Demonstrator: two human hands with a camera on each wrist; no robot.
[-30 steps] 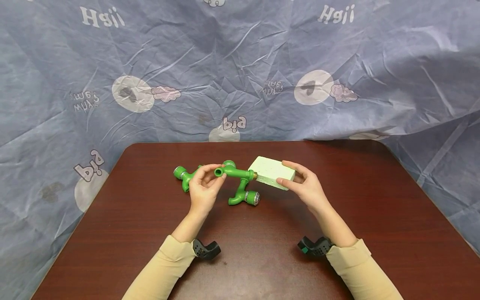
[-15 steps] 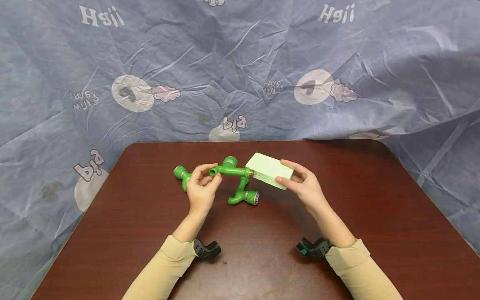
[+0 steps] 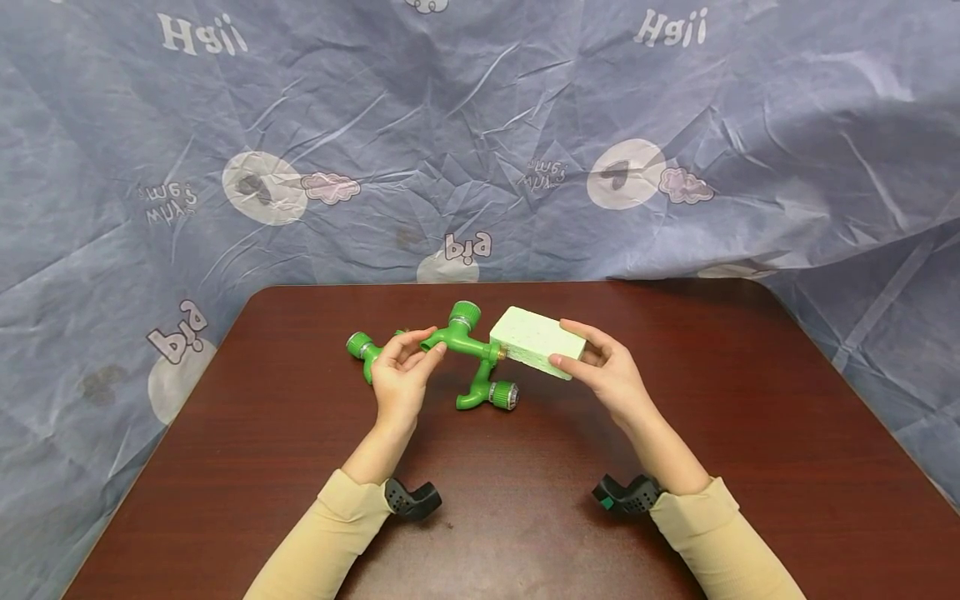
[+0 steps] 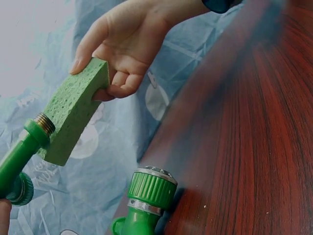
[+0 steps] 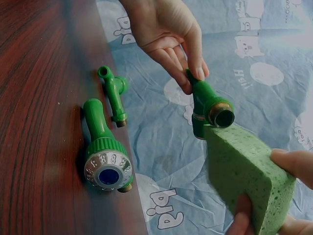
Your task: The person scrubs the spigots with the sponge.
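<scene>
My left hand point(image 3: 400, 377) pinches the spout end of a green faucet point(image 3: 454, 340) between thumb and fingers, above the table. The faucet's ribbed knob points up and away, and its brass threaded end faces right. My right hand point(image 3: 611, 367) grips the right end of a pale green sponge point(image 3: 536, 340), thumb on the near side and fingers beyond. In the right wrist view the sponge's corner point(image 5: 215, 134) lies right at the threaded mouth of the held faucet point(image 5: 221, 115). The left wrist view shows the thread overlapping the sponge's broad porous side point(image 4: 66, 112).
Two more green faucets lie on the dark red-brown table point(image 3: 480, 517): one faucet point(image 3: 363, 346) behind my left hand, partly hidden, and another faucet point(image 3: 486, 392) just below the held one. A blue-grey printed cloth point(image 3: 480, 150) hangs behind the table's far edge.
The held faucet has shifted slightly left and turned in my left hand, so its knob now stands higher and its spout opening faces down. The sponge has moved slightly left.
</scene>
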